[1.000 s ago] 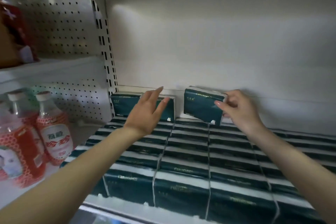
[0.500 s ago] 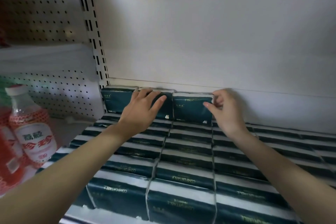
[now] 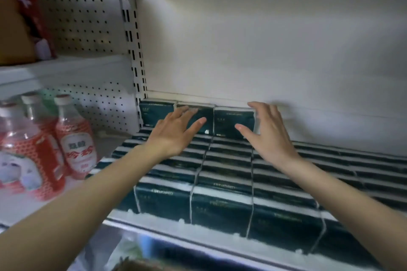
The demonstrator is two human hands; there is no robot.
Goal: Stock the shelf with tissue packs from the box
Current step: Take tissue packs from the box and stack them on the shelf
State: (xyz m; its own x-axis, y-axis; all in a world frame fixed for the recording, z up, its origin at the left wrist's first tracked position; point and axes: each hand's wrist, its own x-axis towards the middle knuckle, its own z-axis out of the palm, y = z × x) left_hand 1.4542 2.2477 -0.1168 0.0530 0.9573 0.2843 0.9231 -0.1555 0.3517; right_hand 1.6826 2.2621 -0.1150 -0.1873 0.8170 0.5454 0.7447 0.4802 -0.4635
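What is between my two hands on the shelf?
In the head view, the gap between left hand and right hand shows the dark fronts of two upright tissue packs standing side by side at the back.

Red-labelled bottles (image 3: 74, 136); perforated back panel (image 3: 88, 13)

Little here reads cleanly. The right-hand bottle (image 3: 76, 138) carries a red-and-white label (image 3: 77, 149) with two dark Chinese characters on a white band and two larger red ones below them; blur keeps all four from being made out. The far-left bottle (image 3: 19, 160) has a label with a picture on it, and any print there is too smeared to read. The dark green tissue packs (image 3: 163, 202) in the front row each bear a line of pale lettering near the top edge, also blurred beyond reading. The back pack (image 3: 231, 116), standing upright, shows a few small faint marks, equally illegible.
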